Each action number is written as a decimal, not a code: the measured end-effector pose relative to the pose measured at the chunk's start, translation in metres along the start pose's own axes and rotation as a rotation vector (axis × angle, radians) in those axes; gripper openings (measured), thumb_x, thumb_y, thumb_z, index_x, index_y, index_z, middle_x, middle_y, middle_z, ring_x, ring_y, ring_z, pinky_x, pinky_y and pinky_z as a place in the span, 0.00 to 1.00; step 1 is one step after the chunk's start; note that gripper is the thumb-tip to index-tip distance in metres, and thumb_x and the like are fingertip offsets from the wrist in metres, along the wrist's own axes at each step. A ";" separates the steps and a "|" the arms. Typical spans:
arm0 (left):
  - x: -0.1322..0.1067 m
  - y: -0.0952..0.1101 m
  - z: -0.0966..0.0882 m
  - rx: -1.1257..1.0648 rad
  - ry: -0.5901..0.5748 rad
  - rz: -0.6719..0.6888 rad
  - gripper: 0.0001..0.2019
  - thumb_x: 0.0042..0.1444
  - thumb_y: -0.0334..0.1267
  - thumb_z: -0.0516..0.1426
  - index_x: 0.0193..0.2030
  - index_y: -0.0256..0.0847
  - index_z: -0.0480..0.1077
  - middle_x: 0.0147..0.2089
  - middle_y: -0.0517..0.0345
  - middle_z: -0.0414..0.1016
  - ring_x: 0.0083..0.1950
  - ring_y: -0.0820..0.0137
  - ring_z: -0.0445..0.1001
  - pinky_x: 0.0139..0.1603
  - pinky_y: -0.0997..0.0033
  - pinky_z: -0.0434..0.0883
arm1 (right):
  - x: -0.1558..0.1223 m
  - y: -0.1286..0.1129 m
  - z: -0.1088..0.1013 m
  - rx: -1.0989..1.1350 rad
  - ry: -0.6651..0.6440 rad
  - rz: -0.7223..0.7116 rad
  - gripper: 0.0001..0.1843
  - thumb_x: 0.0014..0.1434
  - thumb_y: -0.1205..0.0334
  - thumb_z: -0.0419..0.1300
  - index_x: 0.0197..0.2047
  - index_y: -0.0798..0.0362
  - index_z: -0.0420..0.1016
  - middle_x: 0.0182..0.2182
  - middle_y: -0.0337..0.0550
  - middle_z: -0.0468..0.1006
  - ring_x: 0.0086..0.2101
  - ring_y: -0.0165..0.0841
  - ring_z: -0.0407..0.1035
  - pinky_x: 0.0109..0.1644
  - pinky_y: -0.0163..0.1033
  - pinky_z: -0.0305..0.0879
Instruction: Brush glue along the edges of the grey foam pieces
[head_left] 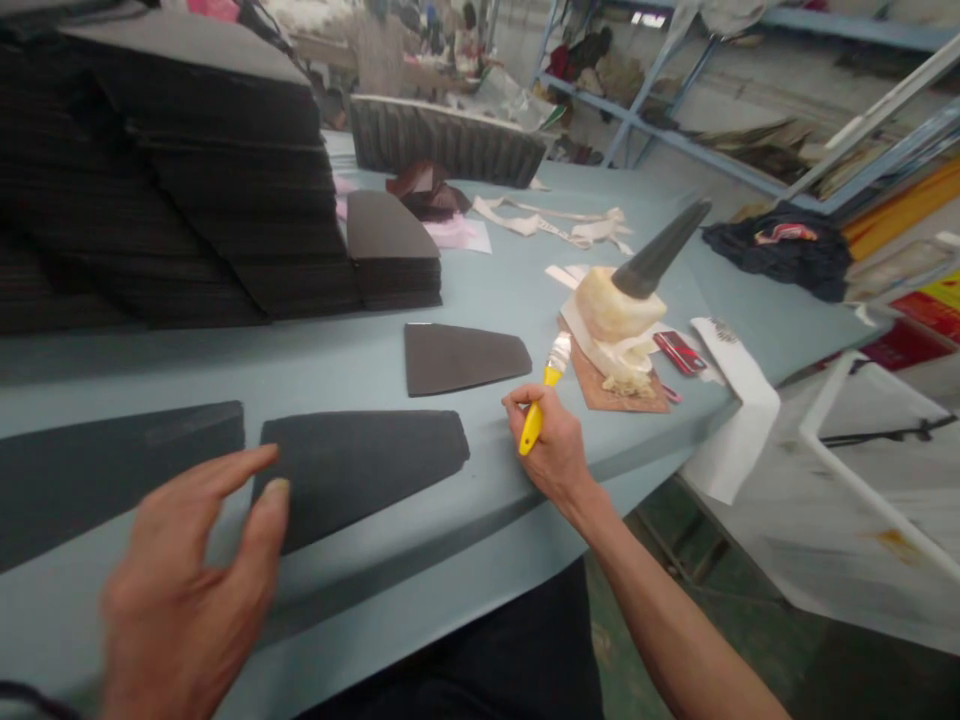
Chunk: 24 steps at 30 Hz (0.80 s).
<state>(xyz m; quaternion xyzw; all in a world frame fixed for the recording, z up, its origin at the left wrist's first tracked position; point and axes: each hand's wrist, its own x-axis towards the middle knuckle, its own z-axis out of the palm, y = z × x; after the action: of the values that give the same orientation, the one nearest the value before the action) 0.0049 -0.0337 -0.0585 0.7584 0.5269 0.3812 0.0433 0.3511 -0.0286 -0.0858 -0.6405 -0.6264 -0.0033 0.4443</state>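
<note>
My right hand (553,440) is closed around a paintbrush with a yellow handle (532,428) and a metal ferrule, its whitish tip pointing away from me. Thumb and fingers apart, my left hand (199,570) hovers at the left end of a dark tapered panel (360,465); whether it touches the panel I cannot tell. Left of that lies a second dark panel (120,465). A smaller dark brown panel (465,358) rests just behind them. Beyond the brush sits a cream-coloured, crusted glue pot (611,305) with a dark cone (664,250) rising from it, on a brown board (626,393).
Tall stacks of dark panels (225,200) stand at the back left, with a shorter stack (394,250) beside them. A red box (679,353) and a white strip (739,400) lie right of the pot. Dark cloth (784,250) lies farther right, near blue shelving (697,155).
</note>
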 end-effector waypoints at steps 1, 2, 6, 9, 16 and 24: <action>0.013 0.013 0.009 -0.034 -0.005 -0.006 0.21 0.70 0.43 0.55 0.67 0.66 0.69 0.59 0.53 0.79 0.61 0.46 0.77 0.64 0.34 0.75 | 0.001 -0.001 0.001 0.015 -0.004 0.004 0.04 0.69 0.57 0.59 0.44 0.46 0.73 0.33 0.40 0.83 0.27 0.35 0.75 0.34 0.40 0.68; 0.027 0.025 0.019 -0.066 -0.068 0.033 0.15 0.71 0.44 0.55 0.62 0.61 0.73 0.56 0.54 0.81 0.60 0.49 0.79 0.63 0.39 0.77 | 0.002 -0.003 0.001 0.032 -0.005 0.007 0.05 0.70 0.56 0.59 0.45 0.46 0.73 0.34 0.41 0.84 0.28 0.35 0.75 0.34 0.40 0.68; 0.073 0.058 0.068 -0.134 -0.199 0.173 0.14 0.74 0.43 0.51 0.55 0.46 0.76 0.55 0.50 0.84 0.59 0.54 0.81 0.60 0.47 0.78 | 0.010 -0.006 -0.004 0.142 0.007 0.019 0.11 0.74 0.50 0.57 0.51 0.48 0.73 0.37 0.43 0.86 0.31 0.35 0.78 0.38 0.40 0.71; 0.099 0.067 0.101 -0.138 -0.344 0.250 0.15 0.73 0.38 0.50 0.56 0.42 0.76 0.58 0.47 0.83 0.61 0.54 0.80 0.63 0.46 0.76 | 0.020 -0.004 -0.011 0.296 0.003 0.038 0.16 0.77 0.47 0.53 0.56 0.49 0.71 0.33 0.39 0.83 0.26 0.31 0.72 0.34 0.38 0.68; 0.146 0.060 0.135 -0.081 -0.510 0.383 0.15 0.71 0.33 0.50 0.54 0.40 0.77 0.57 0.45 0.83 0.60 0.53 0.79 0.66 0.44 0.75 | 0.052 0.001 -0.015 0.553 0.087 0.128 0.26 0.77 0.37 0.50 0.55 0.50 0.74 0.26 0.33 0.75 0.23 0.27 0.62 0.28 0.36 0.58; 0.155 0.069 0.140 0.053 -0.658 0.448 0.15 0.73 0.36 0.51 0.55 0.37 0.77 0.62 0.41 0.79 0.61 0.49 0.78 0.61 0.43 0.79 | 0.103 -0.002 -0.005 0.682 0.074 0.266 0.33 0.67 0.27 0.58 0.41 0.52 0.75 0.20 0.33 0.74 0.19 0.25 0.58 0.23 0.34 0.54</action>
<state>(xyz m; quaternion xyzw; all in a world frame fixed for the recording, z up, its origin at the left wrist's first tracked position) 0.1689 0.1121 -0.0425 0.9370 0.3162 0.1042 0.1060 0.3740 0.0503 -0.0239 -0.5308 -0.4864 0.2403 0.6511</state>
